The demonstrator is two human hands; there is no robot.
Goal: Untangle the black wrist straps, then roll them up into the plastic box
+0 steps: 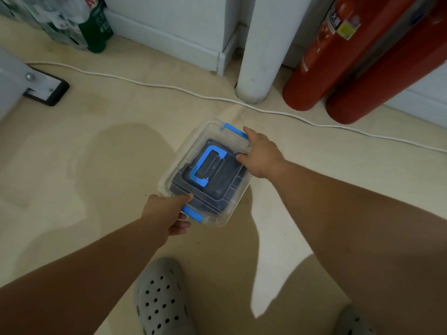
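Note:
A clear plastic box (183,151) with a closed lid, blue side latches and a blue folding handle (205,165) on top is held over the beige floor. Dark contents, likely the black wrist straps (225,180), show through the lid; I cannot tell how they lie. My left hand (169,213) grips the box's near end at the blue latch (192,213), thumb on the lid and fingers underneath. My right hand (262,154) grips the far right end beside the other blue latch (234,131), thumb on the lid.
A white cable (169,87) runs across the floor behind the box. Two red fire extinguishers (326,68) stand at the back right beside a white pipe (261,56). White cabinets line the back. A black-edged foot plate (48,88) is at left. My grey clogs (162,298) are below.

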